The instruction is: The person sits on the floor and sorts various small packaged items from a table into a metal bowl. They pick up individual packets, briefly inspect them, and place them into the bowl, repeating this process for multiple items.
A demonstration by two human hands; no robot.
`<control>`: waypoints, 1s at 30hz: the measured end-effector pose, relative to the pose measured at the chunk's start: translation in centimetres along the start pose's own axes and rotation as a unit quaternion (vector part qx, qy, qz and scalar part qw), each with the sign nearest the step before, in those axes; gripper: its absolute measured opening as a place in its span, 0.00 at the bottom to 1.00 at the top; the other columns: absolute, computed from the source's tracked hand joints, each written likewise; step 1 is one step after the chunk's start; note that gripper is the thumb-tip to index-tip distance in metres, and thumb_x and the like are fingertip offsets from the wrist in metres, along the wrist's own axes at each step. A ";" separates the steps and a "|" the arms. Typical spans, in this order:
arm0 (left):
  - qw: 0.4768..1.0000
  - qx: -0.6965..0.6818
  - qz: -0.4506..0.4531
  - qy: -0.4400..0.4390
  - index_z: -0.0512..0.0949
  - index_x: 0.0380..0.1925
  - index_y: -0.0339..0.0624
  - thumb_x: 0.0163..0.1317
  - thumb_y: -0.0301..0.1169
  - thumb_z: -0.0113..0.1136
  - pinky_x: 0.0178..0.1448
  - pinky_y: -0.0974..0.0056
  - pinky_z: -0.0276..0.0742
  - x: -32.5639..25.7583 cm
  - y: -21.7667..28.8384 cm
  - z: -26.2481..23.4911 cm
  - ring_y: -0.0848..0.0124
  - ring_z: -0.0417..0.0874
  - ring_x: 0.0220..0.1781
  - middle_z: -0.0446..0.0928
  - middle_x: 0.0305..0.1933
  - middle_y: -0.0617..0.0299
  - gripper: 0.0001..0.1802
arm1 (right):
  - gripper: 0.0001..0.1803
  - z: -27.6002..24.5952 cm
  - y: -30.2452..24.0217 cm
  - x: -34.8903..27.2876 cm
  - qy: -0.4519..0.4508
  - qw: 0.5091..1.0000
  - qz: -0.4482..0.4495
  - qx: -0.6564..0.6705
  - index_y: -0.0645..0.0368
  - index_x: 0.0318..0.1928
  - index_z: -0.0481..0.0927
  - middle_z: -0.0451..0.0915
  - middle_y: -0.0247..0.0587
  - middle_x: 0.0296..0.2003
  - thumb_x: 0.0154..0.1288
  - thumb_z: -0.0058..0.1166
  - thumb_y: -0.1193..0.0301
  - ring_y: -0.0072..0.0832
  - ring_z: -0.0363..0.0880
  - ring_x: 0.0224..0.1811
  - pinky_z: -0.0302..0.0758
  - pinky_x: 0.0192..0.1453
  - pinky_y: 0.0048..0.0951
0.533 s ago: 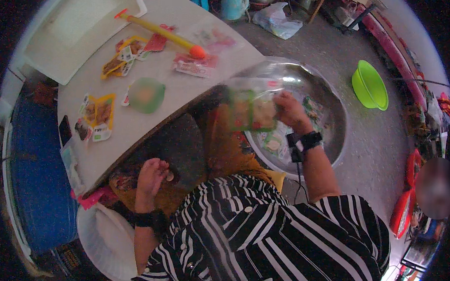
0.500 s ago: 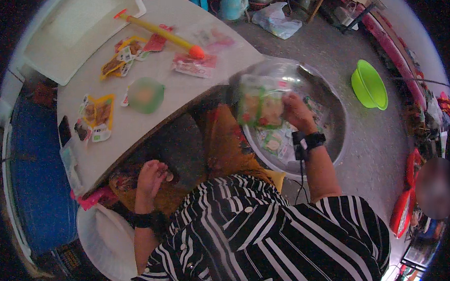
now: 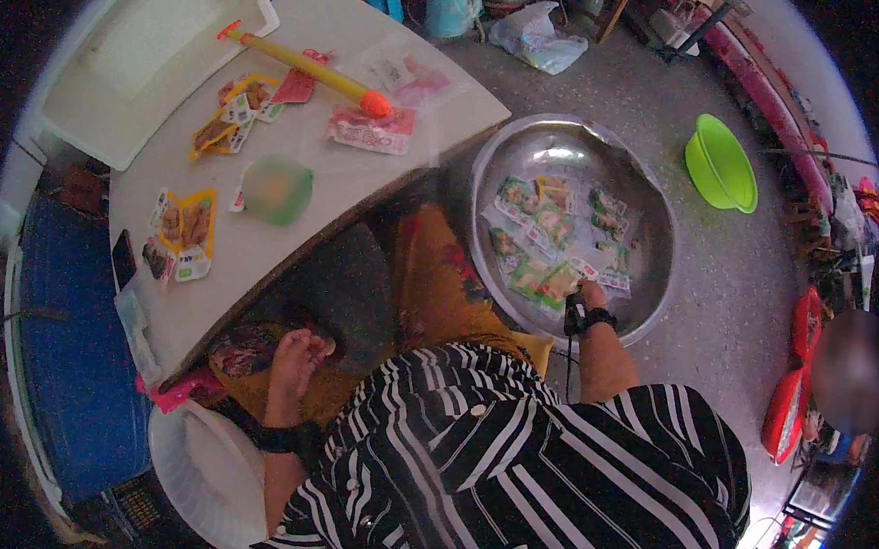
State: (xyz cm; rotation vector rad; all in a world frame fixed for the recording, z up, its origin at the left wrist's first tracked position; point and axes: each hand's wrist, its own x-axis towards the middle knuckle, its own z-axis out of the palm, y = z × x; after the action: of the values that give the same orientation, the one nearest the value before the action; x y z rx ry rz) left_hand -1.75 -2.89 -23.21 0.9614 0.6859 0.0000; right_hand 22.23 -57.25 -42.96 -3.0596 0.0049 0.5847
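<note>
Low inside a wide metal basin (image 3: 665, 234), my right hand (image 3: 592, 295) has its fingers closed on the edge of a green-edged clear snack packet (image 3: 548, 281). A wrist strap and a dark device hide part of that hand. Several other small packets (image 3: 552, 225) lie around it on the basin's floor, some green and one with yellow. My left hand (image 3: 297, 357) is held over my lap, left of the basin, its fingers curled in and nothing visible in them.
On the pale table (image 3: 304, 8) lie yellow-edged packets (image 3: 191, 229), a blurred green round item (image 3: 278, 189), a red-and-white packet (image 3: 372, 130) and a yellow stick with orange ends (image 3: 306, 65). A white tray (image 3: 156, 61) sits behind. Beyond the basin stands a green bowl (image 3: 720, 163).
My right hand has lowered the green-edged packet from above the basin's left side to its near part, uncovering the other packets. The left hand has barely moved.
</note>
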 end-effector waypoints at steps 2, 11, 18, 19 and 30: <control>1.000 0.012 -0.001 0.012 0.66 0.33 0.42 0.52 0.28 0.48 0.36 0.66 0.68 -0.1 0.2 0.3 0.69 0.72 0.33 0.70 0.30 0.60 0.08 | 0.11 -1.2 0.0 0.1 -0.001 0.999 -0.007 0.035 0.55 0.31 0.71 0.73 0.48 0.27 0.43 0.47 0.67 0.44 0.71 0.32 0.68 0.33 0.40; 1.000 0.014 -0.008 0.010 0.66 0.32 0.43 0.52 0.29 0.49 0.38 0.66 0.68 -0.2 0.9 1.3 0.70 0.71 0.33 0.70 0.30 0.61 0.07 | 0.17 -4.3 6.2 2.2 0.095 0.988 0.109 0.045 0.58 0.34 0.70 0.73 0.47 0.29 0.45 0.48 0.61 0.42 0.72 0.32 0.68 0.33 0.38; 0.999 0.010 -0.008 0.031 0.66 0.32 0.41 0.52 0.28 0.48 0.41 0.63 0.69 -0.7 1.2 1.4 0.69 0.71 0.34 0.70 0.30 0.60 0.07 | 0.17 -0.4 -1.4 0.0 -0.032 0.999 -0.019 0.014 0.60 0.34 0.70 0.75 0.42 0.29 0.46 0.51 0.62 0.34 0.74 0.31 0.69 0.32 0.32; 0.999 0.013 0.000 0.034 0.66 0.32 0.41 0.52 0.28 0.48 0.41 0.62 0.69 -0.9 1.3 1.6 0.69 0.71 0.34 0.70 0.30 0.60 0.07 | 0.13 -1.4 -3.7 -0.8 -0.032 0.995 -0.088 0.021 0.59 0.32 0.70 0.74 0.40 0.27 0.47 0.50 0.65 0.31 0.74 0.28 0.69 0.30 0.30; 0.993 0.018 0.114 0.024 0.67 0.33 0.39 0.54 0.28 0.45 0.42 0.66 0.68 -5.5 4.4 1.8 0.70 0.71 0.36 0.70 0.31 0.59 0.07 | 0.07 -11.6 -19.8 -1.2 -0.079 0.794 -0.160 0.581 0.56 0.32 0.67 0.67 0.31 0.25 0.51 0.42 0.70 0.22 0.70 0.27 0.64 0.25 0.19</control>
State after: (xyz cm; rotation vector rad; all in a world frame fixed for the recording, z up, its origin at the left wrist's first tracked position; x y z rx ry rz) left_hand -3.85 -3.26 -16.28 1.0742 0.6179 0.2134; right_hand 25.50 -37.79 -31.27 -1.7479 -0.1098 0.5155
